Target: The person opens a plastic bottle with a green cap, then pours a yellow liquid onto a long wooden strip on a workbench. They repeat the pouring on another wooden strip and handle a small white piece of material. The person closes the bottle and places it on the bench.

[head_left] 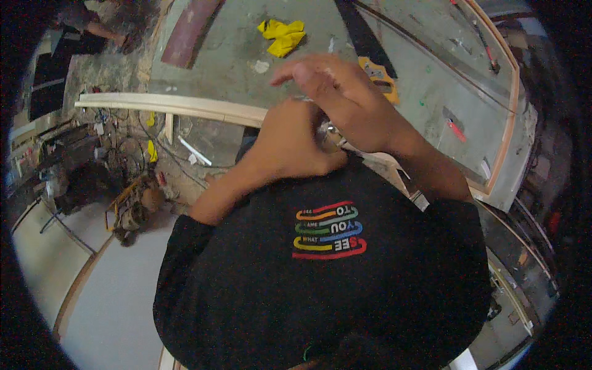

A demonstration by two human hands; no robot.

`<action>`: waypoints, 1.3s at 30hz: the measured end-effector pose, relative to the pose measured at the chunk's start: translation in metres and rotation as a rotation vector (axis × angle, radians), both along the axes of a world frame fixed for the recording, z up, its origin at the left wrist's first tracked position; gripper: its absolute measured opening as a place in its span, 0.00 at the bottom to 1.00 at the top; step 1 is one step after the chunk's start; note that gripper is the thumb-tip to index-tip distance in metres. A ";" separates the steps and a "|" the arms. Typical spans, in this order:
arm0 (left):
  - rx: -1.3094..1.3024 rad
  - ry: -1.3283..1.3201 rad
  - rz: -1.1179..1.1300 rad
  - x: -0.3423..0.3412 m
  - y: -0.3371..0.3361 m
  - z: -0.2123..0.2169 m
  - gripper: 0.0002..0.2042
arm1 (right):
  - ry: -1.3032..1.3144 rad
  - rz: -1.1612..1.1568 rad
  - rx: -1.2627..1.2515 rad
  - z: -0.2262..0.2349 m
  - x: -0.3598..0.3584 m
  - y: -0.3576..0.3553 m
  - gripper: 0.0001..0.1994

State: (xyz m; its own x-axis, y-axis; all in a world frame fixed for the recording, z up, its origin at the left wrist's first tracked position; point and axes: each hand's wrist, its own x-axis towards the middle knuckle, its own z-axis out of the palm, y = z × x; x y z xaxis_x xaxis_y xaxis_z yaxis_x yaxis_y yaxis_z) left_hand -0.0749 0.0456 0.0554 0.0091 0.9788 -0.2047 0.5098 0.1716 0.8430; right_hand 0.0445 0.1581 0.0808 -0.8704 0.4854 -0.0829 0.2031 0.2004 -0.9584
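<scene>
My left hand (287,145) is closed in front of my chest, its fingers curled with their tips out of sight. Just above and to the right, my right hand (351,102) bends over it, thumb pressed against the fingers. In the gap between the hands shows a small shiny metal piece (332,131), mostly covered, so its kind cannot be told. Beyond my right hand lies a handsaw with a yellow handle (380,80) and a dark blade. A crumpled pair of yellow gloves or cloth (282,37) rests on the grey worktable (240,68) farther off.
A pale wooden strip (154,102) edges the near side of the table. A red-handled tool (456,129) lies at right, a brownish board (191,31) at far left. Cables and a yellow-framed machine (132,206) stand low on the left. Another person's hand (108,32) shows top left.
</scene>
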 end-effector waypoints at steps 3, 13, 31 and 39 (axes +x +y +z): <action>-0.024 0.173 0.084 0.015 -0.002 0.001 0.27 | -0.202 -0.146 -0.237 -0.008 0.008 -0.002 0.29; -0.005 -0.200 -0.187 -0.019 0.006 -0.006 0.30 | 0.233 0.101 0.427 0.015 0.035 0.033 0.42; 0.011 -0.693 -0.553 -0.018 0.019 -0.018 0.31 | 0.485 0.668 1.057 0.020 0.026 0.026 0.20; -0.022 0.043 0.006 0.007 0.006 0.005 0.30 | -0.133 -0.103 0.643 -0.003 0.042 -0.005 0.22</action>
